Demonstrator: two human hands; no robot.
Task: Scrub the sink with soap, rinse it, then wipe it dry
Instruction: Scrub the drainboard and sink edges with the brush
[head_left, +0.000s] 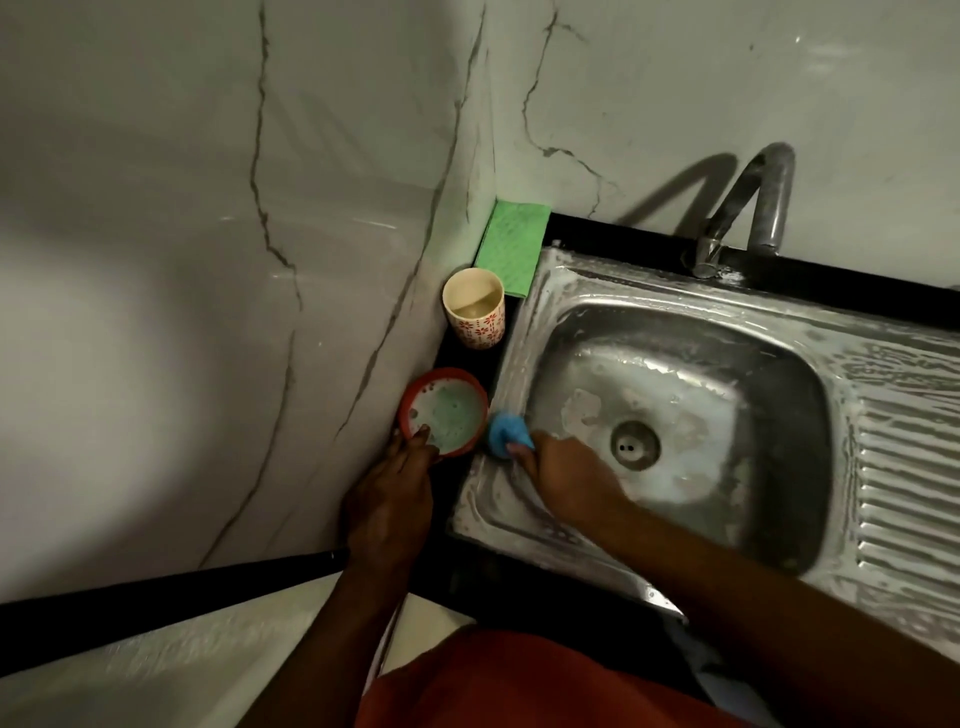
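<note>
Black counter (597, 231) carries green cloth (511, 249); patterned cup (475, 317); red bowl (441, 372).

A blue scrubber (501, 434) touches the left rim of the sudsy steel sink (571, 280).

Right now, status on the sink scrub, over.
Left grip holds red soap bowl by rim. Right grip holds blue scrubber on left rim of soapy sink. Nothing in the way.

A home kitchen corner: steel sink (524, 322) with drainboard, wall tap (727, 228), marble-look tiles (208, 208), black counter (467, 358).
</note>
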